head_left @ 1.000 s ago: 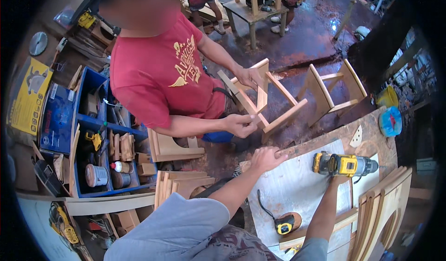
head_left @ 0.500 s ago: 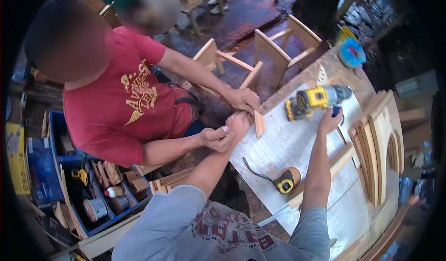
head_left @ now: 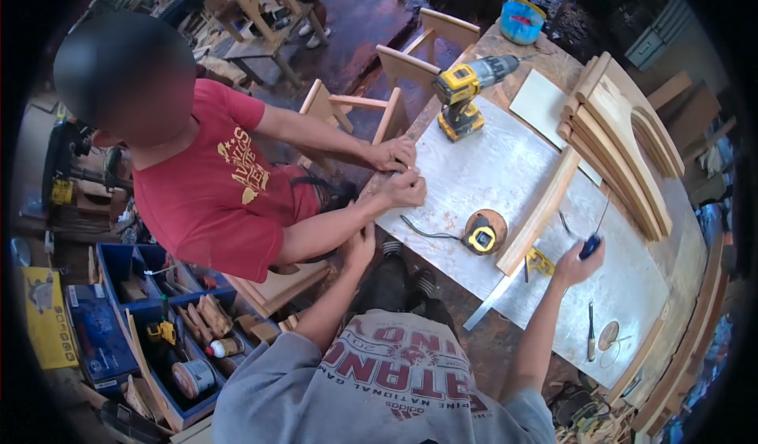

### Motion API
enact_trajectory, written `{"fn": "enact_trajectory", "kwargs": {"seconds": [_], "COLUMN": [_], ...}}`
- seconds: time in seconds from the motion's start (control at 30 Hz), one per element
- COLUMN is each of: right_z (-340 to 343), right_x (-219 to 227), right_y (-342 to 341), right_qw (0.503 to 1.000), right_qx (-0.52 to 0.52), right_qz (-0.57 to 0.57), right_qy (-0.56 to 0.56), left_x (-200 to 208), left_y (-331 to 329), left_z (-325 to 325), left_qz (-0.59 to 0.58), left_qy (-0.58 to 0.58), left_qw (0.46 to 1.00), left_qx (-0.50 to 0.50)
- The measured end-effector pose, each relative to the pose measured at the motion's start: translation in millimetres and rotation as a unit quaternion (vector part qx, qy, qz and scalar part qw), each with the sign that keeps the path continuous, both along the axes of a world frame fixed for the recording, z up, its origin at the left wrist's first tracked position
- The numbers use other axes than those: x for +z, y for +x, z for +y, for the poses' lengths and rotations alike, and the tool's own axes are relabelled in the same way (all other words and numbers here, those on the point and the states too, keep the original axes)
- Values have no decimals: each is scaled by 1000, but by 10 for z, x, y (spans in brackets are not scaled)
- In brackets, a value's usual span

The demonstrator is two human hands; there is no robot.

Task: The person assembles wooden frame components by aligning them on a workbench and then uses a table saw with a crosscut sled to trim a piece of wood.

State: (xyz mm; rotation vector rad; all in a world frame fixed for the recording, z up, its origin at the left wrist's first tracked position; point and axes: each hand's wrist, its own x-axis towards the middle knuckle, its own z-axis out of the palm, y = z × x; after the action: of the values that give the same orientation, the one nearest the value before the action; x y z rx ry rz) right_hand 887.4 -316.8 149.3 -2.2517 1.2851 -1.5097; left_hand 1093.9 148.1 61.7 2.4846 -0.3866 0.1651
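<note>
In my right hand [head_left: 579, 264] is a screwdriver with a blue handle [head_left: 590, 246], its thin shaft pointing up and away over the right side of the metal-topped table [head_left: 442, 171]. My left hand [head_left: 359, 246] is low by the table's left edge, beside a co-worker's forearm that partly covers its fingers; whether it holds anything I cannot tell. The co-worker's two hands [head_left: 401, 171] meet at the table's edge around something too small to make out. Between my hands lie a yellow and black tape measure [head_left: 480, 235] and a long wooden strip [head_left: 541, 211].
A yellow cordless drill [head_left: 462, 92] stands on the far side of the table. Curved wooden pieces [head_left: 624, 144] are stacked at the right. A blue tool box [head_left: 118, 266] sits at the lower left. Wooden chair frames [head_left: 410, 61] stand beyond the table.
My right hand has come nearer from beside the drill with the screwdriver. My left hand has drawn back from the co-worker's hands. The drill now stands upright; the view has shifted.
</note>
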Motion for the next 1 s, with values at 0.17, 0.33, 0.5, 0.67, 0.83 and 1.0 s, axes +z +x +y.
{"fn": "enact_trajectory", "kwargs": {"seconds": [0.17, 0.33, 0.5, 0.67, 0.83, 1.0], "right_z": [205, 297, 367, 382, 381, 352], "right_x": [-478, -685, -688, -649, -672, -745], "right_y": [-1064, -1405, -1426, -1435, -1460, -1489], "right_qw": [992, 987, 978, 979, 982, 983], "right_qx": [-42, -71, -107, -91, -98, -96], "right_qz": [87, 100, 128, 124, 113, 118], "right_qy": [77, 103, 128, 130, 117, 98], "left_x": [-186, -621, -643, -466, -527, -612], "left_y": [-1213, -1389, -1236, -1343, -1366, -1374], "left_z": [953, 1300, 1040, 586, 629, 847], "left_qz": [144, 470, 424, 402, 410, 451], "left_qy": [98, 215, 193, 117, 192, 201], "left_qw": [975, 855, 875, 900, 878, 855], "left_qx": [-135, -40, -128, -118, -152, -156]}}
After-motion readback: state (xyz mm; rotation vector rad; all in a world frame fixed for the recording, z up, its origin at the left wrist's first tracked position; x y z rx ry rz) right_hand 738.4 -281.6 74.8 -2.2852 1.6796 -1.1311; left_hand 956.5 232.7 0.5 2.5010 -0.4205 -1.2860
